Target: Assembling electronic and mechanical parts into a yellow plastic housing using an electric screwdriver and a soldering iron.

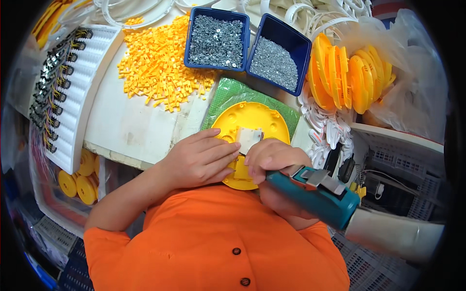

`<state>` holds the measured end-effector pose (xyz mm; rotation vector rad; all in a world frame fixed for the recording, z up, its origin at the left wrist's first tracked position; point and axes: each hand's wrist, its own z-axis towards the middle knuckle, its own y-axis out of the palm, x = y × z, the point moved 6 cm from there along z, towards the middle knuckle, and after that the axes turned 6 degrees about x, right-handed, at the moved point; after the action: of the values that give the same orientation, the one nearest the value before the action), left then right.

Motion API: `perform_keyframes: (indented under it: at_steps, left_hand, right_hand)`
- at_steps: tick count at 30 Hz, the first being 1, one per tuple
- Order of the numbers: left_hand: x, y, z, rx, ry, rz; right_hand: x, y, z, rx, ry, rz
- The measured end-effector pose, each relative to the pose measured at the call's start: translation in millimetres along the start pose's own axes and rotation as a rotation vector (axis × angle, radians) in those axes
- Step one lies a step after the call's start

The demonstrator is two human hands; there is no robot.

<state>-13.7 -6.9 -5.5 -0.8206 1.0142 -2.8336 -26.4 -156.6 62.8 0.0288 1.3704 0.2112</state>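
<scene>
A round yellow plastic housing [252, 111] lies with its inner side up on a green mat [232, 94], close against my body. A small white block-like part [251, 137] sits in its middle. My left hand [206, 157] rests on the left part of the housing, fingers stretched out and nearly touching the white part. My right hand [279, 157] is wrapped round the front end of a teal power screwdriver [315, 194], over the right side of the housing. The tool's tip is hidden behind my fingers. A pale grey sleeve or cable runs from its back end.
Two blue bins of small metal pieces [216, 41] [274, 63] stand behind the mat. Left of them spreads a heap of small yellow parts [160, 58]. A white tray [97, 77] holds wired components. Yellow housings [340, 72] and white pieces [330, 131] lie at right.
</scene>
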Motion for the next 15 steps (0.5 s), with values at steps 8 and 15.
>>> perform_keyframes:
  at_steps: [8, 15]
  left_hand:
    - [-5.1, 0.6, 0.9, 0.007, 0.009, 0.005]
    - [-17.4, -8.0, 23.6, -0.081, -0.028, 0.069]
  right_hand:
    - [8.9, -5.4, 3.8, -0.010, 0.035, -0.043]
    - [-33.2, -29.9, 43.1, 0.174, -0.175, 0.285]
